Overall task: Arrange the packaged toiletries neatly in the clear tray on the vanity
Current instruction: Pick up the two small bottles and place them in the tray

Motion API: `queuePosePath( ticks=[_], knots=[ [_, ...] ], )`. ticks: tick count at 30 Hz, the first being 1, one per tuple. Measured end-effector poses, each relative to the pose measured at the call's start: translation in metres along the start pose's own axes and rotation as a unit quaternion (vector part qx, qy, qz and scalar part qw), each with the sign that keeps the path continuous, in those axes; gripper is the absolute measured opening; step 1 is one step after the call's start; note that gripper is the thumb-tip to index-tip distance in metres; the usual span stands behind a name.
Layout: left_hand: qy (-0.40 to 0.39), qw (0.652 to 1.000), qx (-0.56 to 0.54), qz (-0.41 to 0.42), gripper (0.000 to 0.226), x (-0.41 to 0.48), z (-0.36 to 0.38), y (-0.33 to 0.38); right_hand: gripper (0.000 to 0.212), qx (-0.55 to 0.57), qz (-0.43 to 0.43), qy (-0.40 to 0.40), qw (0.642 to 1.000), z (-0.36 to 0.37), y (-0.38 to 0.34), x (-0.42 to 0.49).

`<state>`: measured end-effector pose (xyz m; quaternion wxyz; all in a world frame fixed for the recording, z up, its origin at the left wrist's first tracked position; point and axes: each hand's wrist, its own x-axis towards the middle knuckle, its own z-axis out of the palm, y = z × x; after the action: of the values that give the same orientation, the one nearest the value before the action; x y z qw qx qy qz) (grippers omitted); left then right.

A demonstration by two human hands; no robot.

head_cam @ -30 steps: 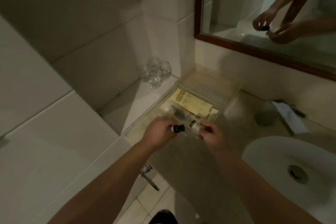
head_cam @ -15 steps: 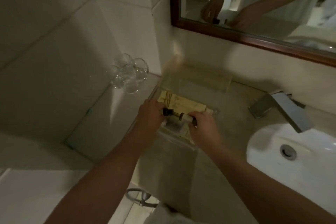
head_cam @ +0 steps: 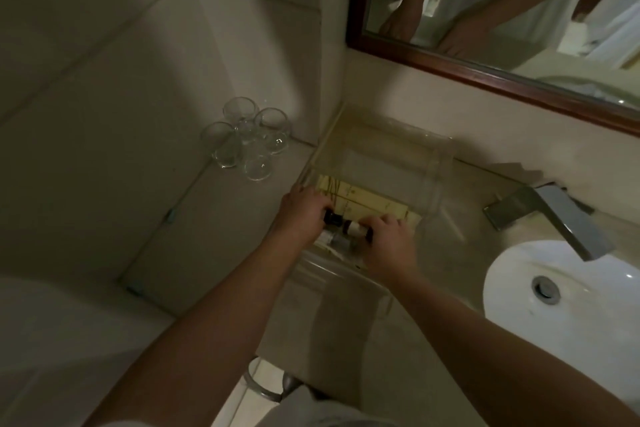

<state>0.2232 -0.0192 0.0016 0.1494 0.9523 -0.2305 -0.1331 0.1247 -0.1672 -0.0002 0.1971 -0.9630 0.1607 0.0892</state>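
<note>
A clear tray (head_cam: 437, 163) stands on the vanity against the wall, under the mirror. Pale yellow flat packets (head_cam: 367, 201) lie side by side on its floor. My left hand (head_cam: 304, 215) grips a small bottle with a dark cap (head_cam: 333, 217) at the tray's near left. My right hand (head_cam: 388, 246) grips a second small bottle with a white label (head_cam: 354, 228) right beside it. Both bottles lie sideways, low in the tray's front part. Another small item (head_cam: 329, 238) lies under them, partly hidden.
Three upturned drinking glasses (head_cam: 247, 139) stand on the ledge left of the tray. A chrome tap (head_cam: 554, 218) and white basin (head_cam: 561, 291) are on the right. A wood-framed mirror (head_cam: 485, 73) hangs above. The vanity's front edge is near my forearms.
The view has shifted and come closer. Both hands have moved forward and down into the tray with the two small bottles, which now lie low by the packets.
</note>
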Motion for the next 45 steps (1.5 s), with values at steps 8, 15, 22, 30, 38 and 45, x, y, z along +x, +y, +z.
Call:
queuePosePath(
  ticks=[8, 15, 22, 30, 38, 45],
  knots=[
    [0.000, 1.000, -0.008, 0.004, 0.037, -0.005, 0.004, -0.009, 0.039, -0.009, 0.007, 0.014, 1.000, 0.002, -0.006, 0.003],
    [0.019, 0.999, -0.051, -0.002, 0.048, -0.015, 0.001, 0.004, 0.034, 0.029, 0.026, 0.035, 0.999, -0.001, 0.002, -0.004],
    [0.042, 0.996, -0.054, 0.063, 0.041, -0.037, 0.014, 0.079, 0.039, 0.088, 0.082, 0.081, 0.989, -0.023, 0.079, -0.069],
    [-0.045, 0.971, -0.076, 0.224, 0.045, -0.104, 0.099, 0.258, 0.034, 0.145, 0.243, 0.181, 0.942, -0.053, 0.228, -0.225],
    [-0.127, 0.930, -0.119, 0.323, 0.039, -0.201, 0.187, 0.435, 0.033, 0.171, 0.373, 0.260, 0.874, -0.071, 0.376, -0.399],
    [-0.178, 0.907, -0.111, 0.366, 0.035, -0.224, 0.237, 0.543, 0.030, 0.206, 0.433, 0.293, 0.827, -0.085, 0.463, -0.459]
  ],
)
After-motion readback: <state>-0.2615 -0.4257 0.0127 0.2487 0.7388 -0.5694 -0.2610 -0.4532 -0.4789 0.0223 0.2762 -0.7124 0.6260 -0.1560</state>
